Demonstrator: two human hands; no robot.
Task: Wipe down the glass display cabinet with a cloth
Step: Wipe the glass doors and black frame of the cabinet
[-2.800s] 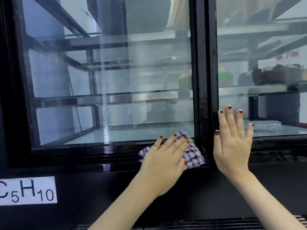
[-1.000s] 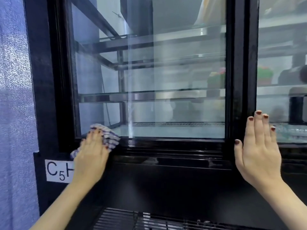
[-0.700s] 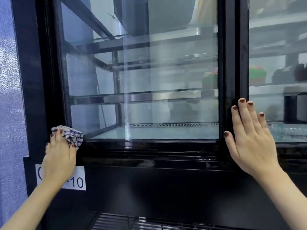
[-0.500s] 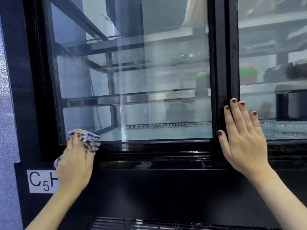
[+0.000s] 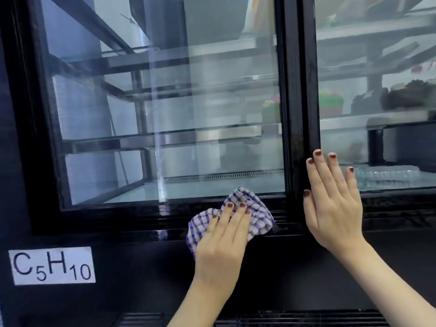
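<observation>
Low down, checked cloth (image 5: 258, 208) under flat left hand (image 5: 221, 241) on glossy cabinet sill (image 5: 118, 223) (right hand (image 5: 335, 208) flat against frame (image 5: 297, 90)).

Display cabinet (image 5: 292, 90): black frame, glass doors, glass shelves inside. Cloth (image 5: 257, 208): blue-and-white check, crumpled, pressed against the bottom door rail, just left of the centre post.

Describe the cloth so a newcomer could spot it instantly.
Start at the black display cabinet and follow the bottom rail of its left glass door toward the centre post. There the left hand presses a crumpled cloth against it. It alone is blue-and-white checked.
</observation>
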